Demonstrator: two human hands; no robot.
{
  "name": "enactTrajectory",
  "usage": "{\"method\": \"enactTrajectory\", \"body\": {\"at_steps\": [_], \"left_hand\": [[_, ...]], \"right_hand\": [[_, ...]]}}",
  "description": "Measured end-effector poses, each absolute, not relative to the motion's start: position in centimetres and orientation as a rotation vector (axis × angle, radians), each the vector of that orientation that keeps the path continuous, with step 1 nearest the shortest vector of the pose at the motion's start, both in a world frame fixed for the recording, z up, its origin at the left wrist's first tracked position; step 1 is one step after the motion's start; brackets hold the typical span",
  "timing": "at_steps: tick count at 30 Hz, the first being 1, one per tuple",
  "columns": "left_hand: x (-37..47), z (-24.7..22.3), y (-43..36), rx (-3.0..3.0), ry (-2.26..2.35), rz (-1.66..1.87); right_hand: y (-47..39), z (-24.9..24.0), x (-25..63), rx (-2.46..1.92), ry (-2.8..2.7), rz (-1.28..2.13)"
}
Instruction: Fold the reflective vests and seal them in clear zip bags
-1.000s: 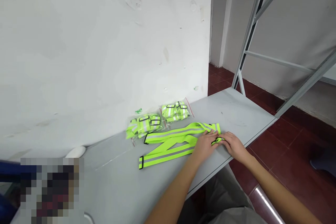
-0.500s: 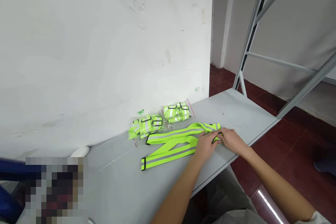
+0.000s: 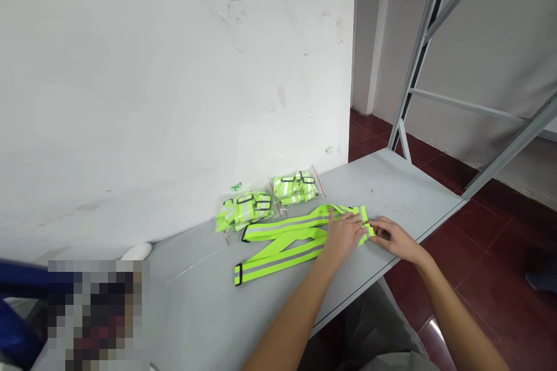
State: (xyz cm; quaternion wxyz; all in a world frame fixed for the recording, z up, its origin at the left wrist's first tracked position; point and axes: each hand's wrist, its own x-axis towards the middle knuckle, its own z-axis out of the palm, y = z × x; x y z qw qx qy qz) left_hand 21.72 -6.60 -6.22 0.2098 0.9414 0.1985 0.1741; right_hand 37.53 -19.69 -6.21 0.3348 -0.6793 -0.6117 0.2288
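Note:
A neon yellow-green reflective strap (image 3: pixel 282 255) with grey stripes and black buckles lies doubled and crossed on the grey table. My left hand (image 3: pixel 343 236) rests on its right part, fingers stretched out and thumb apart, pressing it down. At the strap's right end, my right hand (image 3: pixel 395 239) pinches a short folded piece between thumb and fingers. A black buckle (image 3: pixel 239 274) sits at the near left end, and another buckle (image 3: pixel 246 233) lies behind it. Some of the strap is hidden under my left hand.
Two clear bags, a left bag (image 3: pixel 246 210) and a right bag (image 3: pixel 296 187), hold similar folded straps against the white wall. The grey table (image 3: pixel 195 301) ends at a front edge near my forearms. A metal frame (image 3: pixel 418 64) rises at the right. A white rounded object (image 3: pixel 137 251) is at left.
My right hand has shifted slightly right, away from the left one, and the strap's end now shows between them. My left hand has flattened over the strap. The view has moved slightly.

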Motion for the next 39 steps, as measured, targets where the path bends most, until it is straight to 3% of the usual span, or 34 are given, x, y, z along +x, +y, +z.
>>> {"method": "enactTrajectory", "body": {"at_steps": [6, 11, 28, 39], "left_hand": [[20.7, -5.9, -5.1, 2.525, 0.443, 0.327], [19.5, -6.5, -4.9, 2.455, 0.442, 0.283], [18.6, -4.6, -8.4, 2.825, 0.420, 0.117], [18.4, -7.9, -10.3, 2.717, 0.568, 0.420]], "right_hand": [[-20.5, -7.4, 36.6, -1.908, -1.901, 0.091], [-18.8, -9.1, 35.7, -1.743, -2.058, -0.131], [-17.5, -9.0, 37.7, -1.517, -2.199, -0.193], [-17.8, -9.7, 36.1, -1.431, -2.200, -0.222]]}}
